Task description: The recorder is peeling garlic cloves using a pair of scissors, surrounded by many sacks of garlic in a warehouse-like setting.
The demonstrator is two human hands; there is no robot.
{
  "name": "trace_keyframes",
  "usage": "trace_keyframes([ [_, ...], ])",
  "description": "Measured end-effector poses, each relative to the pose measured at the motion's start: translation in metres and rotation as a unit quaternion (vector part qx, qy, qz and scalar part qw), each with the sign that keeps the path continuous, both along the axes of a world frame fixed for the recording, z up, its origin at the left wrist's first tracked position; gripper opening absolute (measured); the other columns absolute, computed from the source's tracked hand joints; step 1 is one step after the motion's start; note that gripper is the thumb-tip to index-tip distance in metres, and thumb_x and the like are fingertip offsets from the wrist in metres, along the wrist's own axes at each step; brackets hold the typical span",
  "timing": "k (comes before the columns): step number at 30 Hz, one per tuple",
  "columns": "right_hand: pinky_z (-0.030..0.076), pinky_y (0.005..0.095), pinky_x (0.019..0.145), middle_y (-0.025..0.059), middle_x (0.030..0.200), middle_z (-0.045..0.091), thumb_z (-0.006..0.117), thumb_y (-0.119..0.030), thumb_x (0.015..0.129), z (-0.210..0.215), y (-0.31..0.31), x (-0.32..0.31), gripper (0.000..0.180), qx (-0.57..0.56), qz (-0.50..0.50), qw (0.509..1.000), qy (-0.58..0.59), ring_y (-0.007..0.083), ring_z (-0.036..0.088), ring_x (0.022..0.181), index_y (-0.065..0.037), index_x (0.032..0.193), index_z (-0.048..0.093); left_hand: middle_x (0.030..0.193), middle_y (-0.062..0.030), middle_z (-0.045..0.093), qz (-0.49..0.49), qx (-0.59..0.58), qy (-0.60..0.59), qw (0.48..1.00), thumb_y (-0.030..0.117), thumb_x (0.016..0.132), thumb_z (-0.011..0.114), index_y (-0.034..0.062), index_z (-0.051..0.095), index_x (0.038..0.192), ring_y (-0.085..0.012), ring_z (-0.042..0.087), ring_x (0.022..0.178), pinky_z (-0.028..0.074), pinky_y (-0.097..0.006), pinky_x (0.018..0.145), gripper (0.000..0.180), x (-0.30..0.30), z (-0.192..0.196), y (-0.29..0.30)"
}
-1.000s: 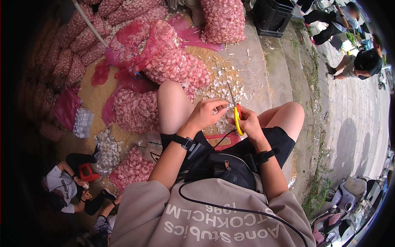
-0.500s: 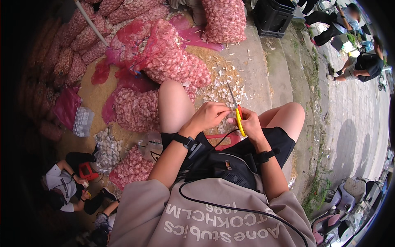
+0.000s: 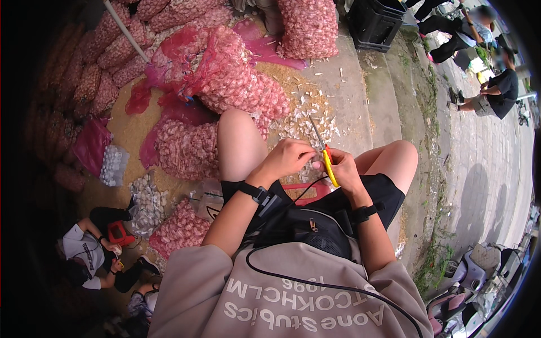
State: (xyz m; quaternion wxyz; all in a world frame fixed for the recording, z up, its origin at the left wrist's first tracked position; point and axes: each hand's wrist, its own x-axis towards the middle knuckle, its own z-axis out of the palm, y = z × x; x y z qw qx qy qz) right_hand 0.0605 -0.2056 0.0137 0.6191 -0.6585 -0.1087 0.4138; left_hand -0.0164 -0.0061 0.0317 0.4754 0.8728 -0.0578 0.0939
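Right hand [image 3: 344, 169]: fingers curled closed around yellow-and-red-handled metal scissors [image 3: 331, 169].
Scissors: between the two hands, slim blades pointing forward.
Left hand [image 3: 286, 160]: fingertips drawn together beside the scissors; cannot tell whether they pinch anything.
Concrete ground [image 3: 354, 96]: pale papery scraps [image 3: 307, 121] scattered beyond the hands.

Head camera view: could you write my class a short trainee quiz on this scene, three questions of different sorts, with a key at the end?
1. Short answer: Which of the wearer's hands holds the yellow-handled scissors?

2. Multiple choice: What colour is the crate at the picture's upper edge, right of the middle?
A) White
B) Black
C) Orange

3. True or false: The blades point toward the picture's upper edge.

Key:
1. The right hand.
2. B.
3. True.
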Motion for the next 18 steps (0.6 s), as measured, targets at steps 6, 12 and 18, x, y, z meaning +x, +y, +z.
trace_keyframes([
  [6, 0.034, 0.0220, 0.055, -0.0090, 0.071, 0.050, 0.089, -0.021, 0.081, -0.003, 0.000, 0.000, 0.029, 0.000, 0.000, 1.000, 0.009, 0.0029, 0.041, 0.065, -0.003, 0.087, 0.068, 0.083, -0.0157, 0.070, 0.002, 0.056, -0.032, 0.998, 0.002, 0.082, 0.069, -0.0011, 0.072, 0.089, -0.0340, 0.069, 0.074, 0.054, -0.040, 0.066, 0.009, 0.000, 0.000, -0.001],
  [12, 0.034, 0.0213, 0.057, -0.0092, 0.074, 0.050, 0.088, -0.017, 0.083, 0.005, 0.002, -0.001, 0.025, 0.010, 0.000, 1.000, 0.028, 0.0029, 0.042, 0.068, -0.002, 0.089, 0.069, 0.084, -0.0160, 0.070, 0.033, 0.016, -0.026, 0.999, 0.004, 0.084, 0.071, -0.0016, 0.072, 0.093, -0.0310, 0.070, 0.074, 0.054, -0.038, 0.065, 0.010, -0.001, 0.002, -0.001],
  [18, 0.038, 0.0200, 0.060, -0.0094, 0.077, 0.049, 0.084, -0.009, 0.085, 0.004, 0.004, -0.001, 0.021, 0.034, -0.003, 0.999, -0.003, 0.0019, 0.043, 0.070, -0.001, 0.095, 0.068, 0.089, -0.0143, 0.072, 0.020, -0.073, 0.017, 0.997, 0.007, 0.087, 0.072, -0.0023, 0.074, 0.098, -0.0262, 0.070, 0.075, 0.054, -0.035, 0.065, 0.014, -0.001, 0.000, 0.002],
])
